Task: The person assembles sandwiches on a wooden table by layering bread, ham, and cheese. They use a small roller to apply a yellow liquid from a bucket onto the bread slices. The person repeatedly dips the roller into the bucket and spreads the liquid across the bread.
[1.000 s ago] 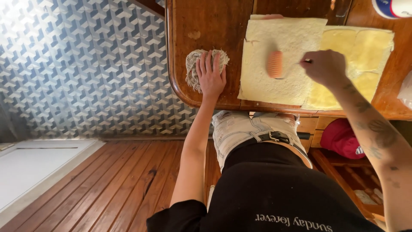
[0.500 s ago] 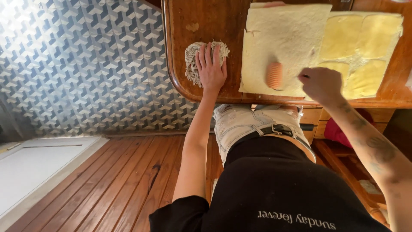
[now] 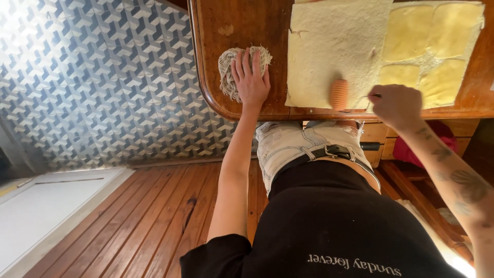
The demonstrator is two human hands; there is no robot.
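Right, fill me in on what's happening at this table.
A person stands at a wooden table. Their right hand holds the thin handle of a ribbed orange roller at the near edge of a pale sheet. Their left hand rests flat on a bundle of string netting. A yellower sheet lies alongside.

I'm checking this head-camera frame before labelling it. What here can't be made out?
- Roller handle: the right hand closes round it, so only the ribbed orange roller and a bit of thin rod show.
- Woven pad: the left hand lies flat on it and covers its middle.
- Cream sheet and yellow sheet: the top edge cuts them off.
- Red thing under the wooden table: mostly hidden by table edge and forearm.
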